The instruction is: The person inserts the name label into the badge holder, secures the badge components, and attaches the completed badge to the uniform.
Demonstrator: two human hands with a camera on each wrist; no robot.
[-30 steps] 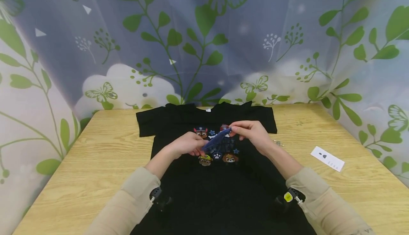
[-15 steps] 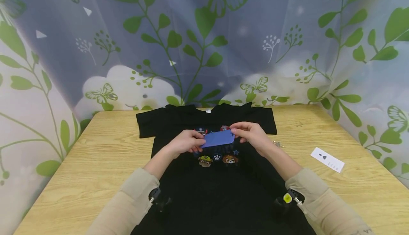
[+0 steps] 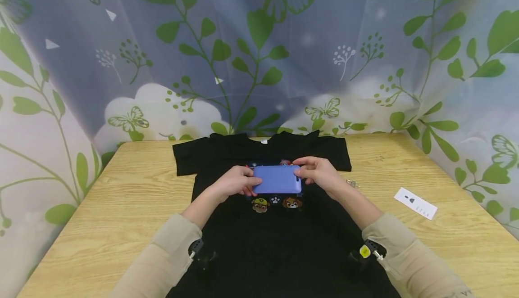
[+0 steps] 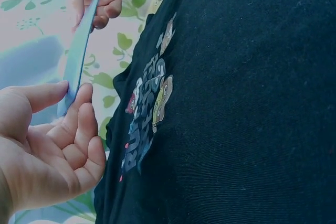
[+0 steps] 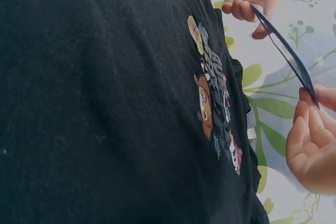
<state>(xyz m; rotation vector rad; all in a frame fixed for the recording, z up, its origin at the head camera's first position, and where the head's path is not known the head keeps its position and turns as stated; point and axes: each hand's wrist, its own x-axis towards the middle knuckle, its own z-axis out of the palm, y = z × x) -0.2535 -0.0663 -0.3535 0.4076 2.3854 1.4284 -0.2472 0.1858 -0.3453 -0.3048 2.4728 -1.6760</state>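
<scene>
A blue phone case [image 3: 277, 179] is held up over the chest print of a black T-shirt [image 3: 275, 248]. My left hand [image 3: 236, 182] pinches its left end between thumb and fingers. At the other end, beside a small dark cutout, my right hand [image 3: 318, 173] grips the case. The left wrist view shows the phone case [image 4: 80, 59] nearly edge-on, apart from the shirt. From the right wrist, the case [image 5: 289, 45] looks like a thin, slightly bowed shell with an open inner side.
The T-shirt lies spread on a wooden table [image 3: 101, 212], sleeves towards the back. To its right are a small metallic item [image 3: 352, 183], too small to identify, and a white printed card [image 3: 416, 202]. A leaf-patterned curtain [image 3: 259, 55] encloses the back and sides.
Both hands have turned the phone case from nearly edge-on to broad face towards the head camera. The hands have barely shifted; the shirt and card stay put.
</scene>
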